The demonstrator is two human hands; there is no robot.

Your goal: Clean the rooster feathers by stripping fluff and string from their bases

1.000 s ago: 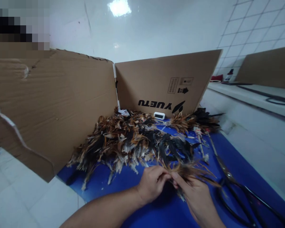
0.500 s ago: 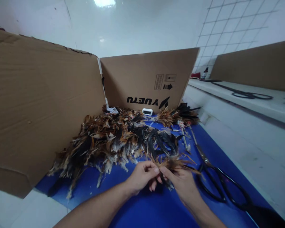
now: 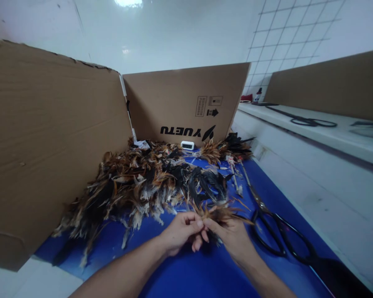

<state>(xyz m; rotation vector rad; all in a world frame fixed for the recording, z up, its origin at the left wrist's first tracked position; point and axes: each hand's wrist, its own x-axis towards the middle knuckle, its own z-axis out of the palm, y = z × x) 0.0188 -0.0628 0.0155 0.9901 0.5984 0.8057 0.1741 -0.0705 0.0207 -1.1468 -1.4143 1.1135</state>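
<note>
My left hand [image 3: 183, 231] and my right hand [image 3: 231, 238] meet low in the middle of the view, thumbs and fingertips pinched together. Between them is a bunch of brown feathers [image 3: 219, 213], fanning out above and to the right of my right hand. My right hand cups the bunch from below, while my left fingers pinch its left end. Just beyond my hands spreads a big pile of brown, black and pale feathers [image 3: 143, 182]. Large black-handled scissors [image 3: 267, 211] lie open-handled to the right of my right hand.
Upright cardboard panels [image 3: 180, 99] wall in the blue table [image 3: 186, 273] at the left and back. A small white digital timer [image 3: 187, 145] stands at the back. On a white ledge [image 3: 317, 111] at the right lies another pair of scissors [image 3: 313, 122].
The whole view has shifted slightly, so the panels, pile and scissors appear a little further left. My hands keep their pinch on the feather bunch, with barely any movement.
</note>
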